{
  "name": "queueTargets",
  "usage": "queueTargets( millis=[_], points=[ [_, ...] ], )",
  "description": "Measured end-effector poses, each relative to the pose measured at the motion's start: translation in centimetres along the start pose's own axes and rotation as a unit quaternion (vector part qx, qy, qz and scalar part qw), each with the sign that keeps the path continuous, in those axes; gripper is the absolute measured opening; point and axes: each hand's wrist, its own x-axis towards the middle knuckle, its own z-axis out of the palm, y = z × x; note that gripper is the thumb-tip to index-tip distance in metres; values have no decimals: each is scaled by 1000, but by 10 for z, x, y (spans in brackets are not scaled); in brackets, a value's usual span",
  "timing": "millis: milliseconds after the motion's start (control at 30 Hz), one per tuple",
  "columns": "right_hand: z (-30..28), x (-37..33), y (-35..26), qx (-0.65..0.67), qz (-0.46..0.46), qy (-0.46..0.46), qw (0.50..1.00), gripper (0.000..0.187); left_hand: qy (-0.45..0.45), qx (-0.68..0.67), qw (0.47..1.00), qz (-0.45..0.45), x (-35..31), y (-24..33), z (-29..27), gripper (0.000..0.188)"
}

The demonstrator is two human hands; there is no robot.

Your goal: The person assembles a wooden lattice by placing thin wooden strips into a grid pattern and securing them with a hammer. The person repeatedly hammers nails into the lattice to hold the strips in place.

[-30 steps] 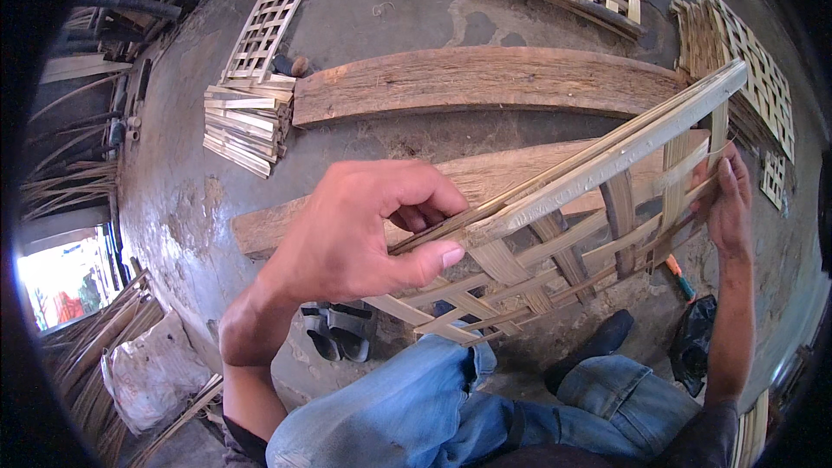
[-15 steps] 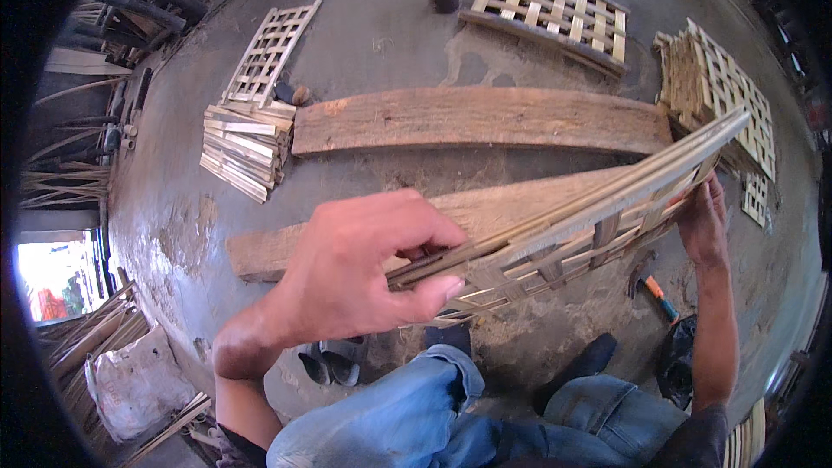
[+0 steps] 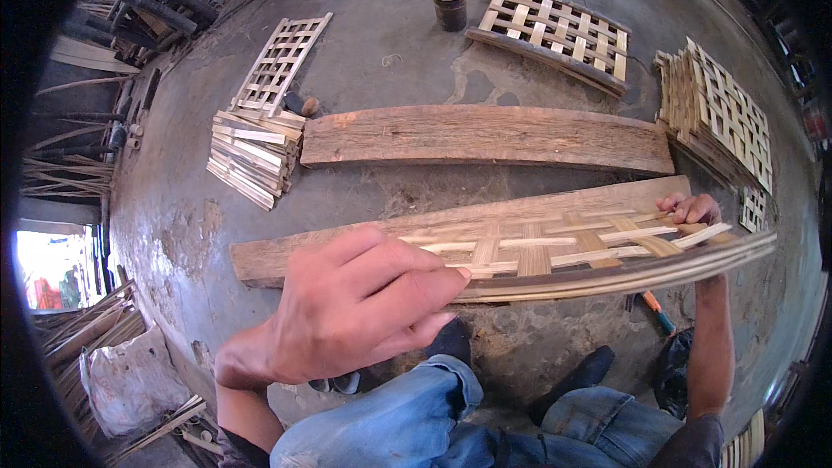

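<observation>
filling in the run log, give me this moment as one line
left hand: grips near end of woven bamboo panel | right hand: holds far end | panel: flat, over wooden plank

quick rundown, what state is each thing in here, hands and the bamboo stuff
left hand: gripping the near end of the woven panel
right hand: holding the far end of the same panel
woven panel: held up off the floor, nearly flat, over the near plank
near plank: lying flat on the floor
far plank: lying flat
strip bundle: stacked
panel pile: stacked at right
</observation>
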Motion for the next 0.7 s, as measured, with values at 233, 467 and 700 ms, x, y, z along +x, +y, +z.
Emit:
queueTargets(
  millis=[233, 467, 700],
  points=[
    [10, -4, 3, -52, -25, 22, 998, 32, 14, 43, 999, 22, -4, 3, 1, 26],
    [1, -7, 8, -38, -17, 12, 999, 30, 18, 49, 998, 19, -5, 2, 3, 27],
    [2, -7, 6, -27, -15, 17, 999, 30, 29, 54, 998, 33, -4, 1, 2, 28]
  ],
)
